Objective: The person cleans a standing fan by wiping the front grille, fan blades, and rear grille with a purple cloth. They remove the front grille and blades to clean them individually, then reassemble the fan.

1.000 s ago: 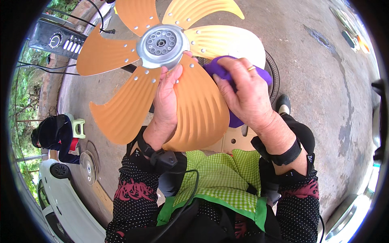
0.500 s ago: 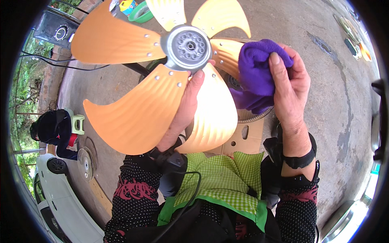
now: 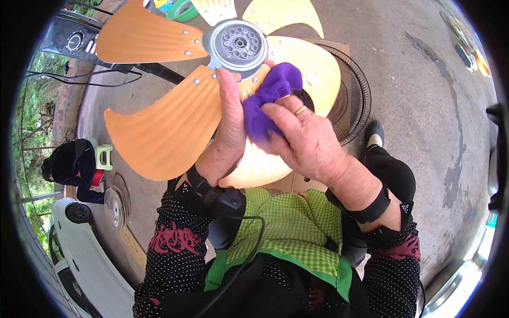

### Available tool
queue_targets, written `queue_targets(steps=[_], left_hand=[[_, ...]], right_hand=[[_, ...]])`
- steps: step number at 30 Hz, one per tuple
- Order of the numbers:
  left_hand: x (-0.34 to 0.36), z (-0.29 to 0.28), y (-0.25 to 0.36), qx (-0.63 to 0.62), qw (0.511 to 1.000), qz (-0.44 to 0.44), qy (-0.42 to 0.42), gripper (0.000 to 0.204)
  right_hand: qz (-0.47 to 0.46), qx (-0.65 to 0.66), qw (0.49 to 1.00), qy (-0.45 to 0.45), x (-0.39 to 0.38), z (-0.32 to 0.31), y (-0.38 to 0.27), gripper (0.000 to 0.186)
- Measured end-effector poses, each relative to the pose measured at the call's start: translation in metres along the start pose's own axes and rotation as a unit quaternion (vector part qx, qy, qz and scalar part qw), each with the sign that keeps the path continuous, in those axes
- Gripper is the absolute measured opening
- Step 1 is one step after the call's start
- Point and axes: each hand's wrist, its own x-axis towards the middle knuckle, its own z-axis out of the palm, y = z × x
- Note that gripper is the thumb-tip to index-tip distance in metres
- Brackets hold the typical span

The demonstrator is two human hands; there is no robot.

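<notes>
An orange metal fan blade wheel [image 3: 154, 140] with a grey round hub [image 3: 240, 45] is held up in front of me. My left hand [image 3: 231, 108] grips it from below, its thumb by the hub and its other fingers mostly hidden behind the blades. In my right hand [image 3: 313, 135] is a bunched purple cloth [image 3: 265, 103]. That cloth presses on the blade pointing toward me, close to the hub, and covers part of its surface. A ring shows on one right-hand finger. The blades shine brightly on the right side.
Behind the blades, a black wire fan guard [image 3: 360, 90] lies over cardboard. A black control box [image 3: 71, 41] with a dial and cables is at upper left. A person [image 3: 74, 167] sits by a pale green stool [image 3: 104, 157]; a white car [image 3: 98, 259] stands nearer. A green basin [image 3: 182, 11] is at the top.
My right hand has moved left and inward with the purple cloth, from a right-hand blade to the near blade. The blade wheel has shifted slightly up and left.
</notes>
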Motion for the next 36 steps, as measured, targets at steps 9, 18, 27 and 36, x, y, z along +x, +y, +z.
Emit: queue_targets(steps=[9, 18, 27, 36], left_hand=[[0.005, -0.006, 0.018, 0.07, 0.98, 0.149, 0.112, 0.075], [0.013, -0.032, 0.019, 0.054, 0.982, 0.093, 0.157, 0.028], [0.003, -0.016, 0.002, 0.105, 0.99, 0.084, 0.039, 0.031], [-0.018, 0.003, -0.004, 0.094, 0.995, 0.04, -0.016, 0.036]], right_hand=[[-0.141, 0.064, 0.982, -0.107, -0.024, 0.016, -0.019, 0.03], [-0.107, 0.274, 0.947, -0.127, -0.011, -0.022, -0.002, 0.035], [0.039, 0.488, 0.816, 0.308, 0.003, -0.084, 0.019, 0.035], [-0.054, -0.132, 0.984, 0.109, 0.011, -0.051, 0.024, 0.051]])
